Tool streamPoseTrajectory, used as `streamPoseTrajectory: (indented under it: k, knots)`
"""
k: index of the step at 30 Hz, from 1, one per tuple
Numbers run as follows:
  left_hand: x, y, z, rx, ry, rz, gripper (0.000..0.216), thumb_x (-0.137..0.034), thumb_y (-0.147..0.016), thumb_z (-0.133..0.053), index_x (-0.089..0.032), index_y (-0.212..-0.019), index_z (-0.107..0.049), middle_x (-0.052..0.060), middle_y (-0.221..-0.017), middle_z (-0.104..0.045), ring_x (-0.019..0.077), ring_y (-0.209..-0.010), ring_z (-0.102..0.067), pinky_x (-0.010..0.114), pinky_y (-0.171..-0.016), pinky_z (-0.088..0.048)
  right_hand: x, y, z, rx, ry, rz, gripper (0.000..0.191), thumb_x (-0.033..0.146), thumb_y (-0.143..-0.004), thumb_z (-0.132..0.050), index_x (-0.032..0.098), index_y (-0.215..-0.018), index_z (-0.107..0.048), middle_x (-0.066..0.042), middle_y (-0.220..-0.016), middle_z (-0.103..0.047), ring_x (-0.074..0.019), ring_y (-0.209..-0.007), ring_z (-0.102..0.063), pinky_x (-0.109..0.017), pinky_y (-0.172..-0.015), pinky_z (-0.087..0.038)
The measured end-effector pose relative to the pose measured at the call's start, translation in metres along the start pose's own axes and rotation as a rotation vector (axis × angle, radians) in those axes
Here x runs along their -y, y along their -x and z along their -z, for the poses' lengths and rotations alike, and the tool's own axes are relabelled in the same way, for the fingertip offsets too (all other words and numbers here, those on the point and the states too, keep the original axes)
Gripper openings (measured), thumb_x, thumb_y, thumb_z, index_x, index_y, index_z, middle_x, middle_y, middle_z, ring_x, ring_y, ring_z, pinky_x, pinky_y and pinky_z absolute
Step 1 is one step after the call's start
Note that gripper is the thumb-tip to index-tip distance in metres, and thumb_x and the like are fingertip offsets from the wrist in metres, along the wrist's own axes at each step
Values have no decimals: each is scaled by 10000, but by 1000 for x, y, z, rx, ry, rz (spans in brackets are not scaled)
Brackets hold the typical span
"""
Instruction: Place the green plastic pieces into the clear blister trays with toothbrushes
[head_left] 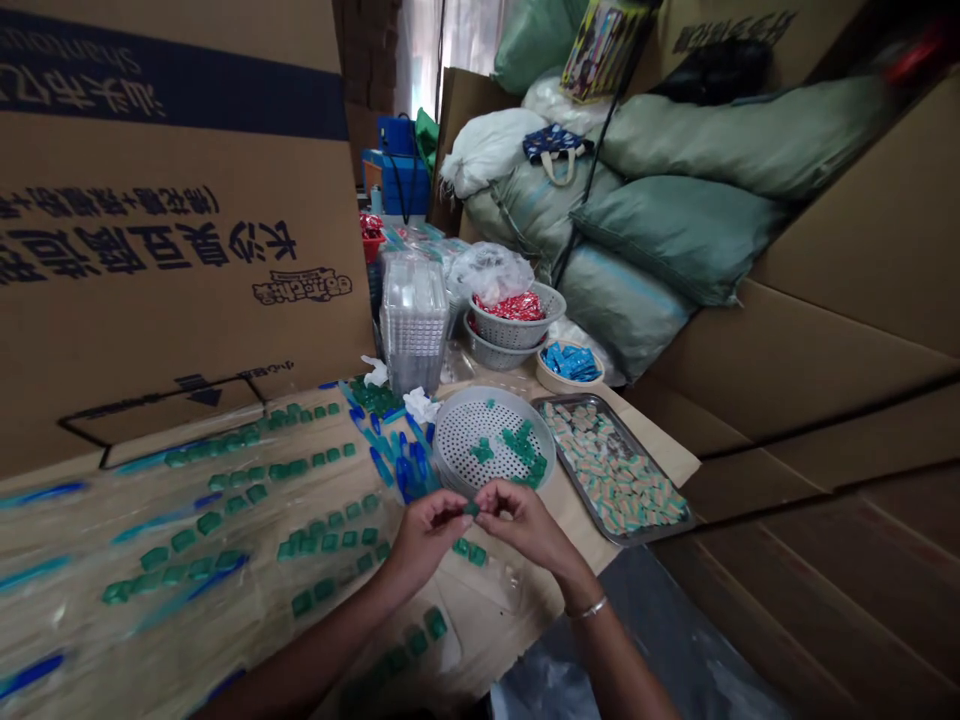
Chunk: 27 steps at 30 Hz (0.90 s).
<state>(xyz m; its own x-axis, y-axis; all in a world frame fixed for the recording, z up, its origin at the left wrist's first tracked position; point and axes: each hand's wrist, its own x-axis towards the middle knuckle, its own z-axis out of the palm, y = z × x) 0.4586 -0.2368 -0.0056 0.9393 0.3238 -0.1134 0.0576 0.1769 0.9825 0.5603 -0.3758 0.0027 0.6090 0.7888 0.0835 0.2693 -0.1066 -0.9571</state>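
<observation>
My left hand (pixel 426 535) and my right hand (pixel 525 522) meet over the front of the table, fingers pinched together on a small green piece (pixel 471 509) held between them. Just beyond my hands lies a white perforated tray (pixel 459 432) with a few green pieces (pixel 522 445) on it. To the left, rows of green pieces in clear plastic strips (pixel 247 490) cover the cardboard tabletop. Two more green pieces (pixel 469 551) lie right under my hands.
A metal tray of pale wrapped candies (pixel 616 478) lies to the right. Behind stand a stack of clear plastic boxes (pixel 414 320), baskets with red packets (pixel 517 315), and a bowl of blue packets (pixel 570 364). Large cardboard boxes (pixel 172 230) and stuffed sacks (pixel 675 225) surround the table.
</observation>
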Motion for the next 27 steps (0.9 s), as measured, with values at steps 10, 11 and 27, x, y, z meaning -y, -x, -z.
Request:
streamPoseTrajectory:
  k: [10, 11, 27]
  knots:
    - [-14, 25, 8, 1, 80, 149, 216, -329, -599, -708, -156, -619, -581, -25, -569, -594, 113, -562, -548, 237, -593, -452, 12, 27, -36, -196, -4, 46, 120, 283, -785, -603, 173, -801, -649, -3, -669, -597, -129, -636, -539, -235, -601, -437]
    - [-15, 27, 9, -14, 47, 118, 207, -314, -597, -711, -157, -630, -581, -25, -582, -598, 115, -577, -552, 232, -594, -449, 10, 28, -38, -199, -64, -7, 152, 314, -784, -602, 167, -768, -641, 2, -634, -590, -121, -591, -528, -227, -564, -427]
    - [6, 26, 33, -88, -513, -148, 102, -206, -748, -532, -180, -798, -617, 27, -802, -662, 175, -778, -602, 311, -752, -473, -18, 39, -9, -266, 597, -148, 211, 202, -823, -458, 180, -810, -667, -62, -799, -686, -185, -708, -613, -258, -638, -412]
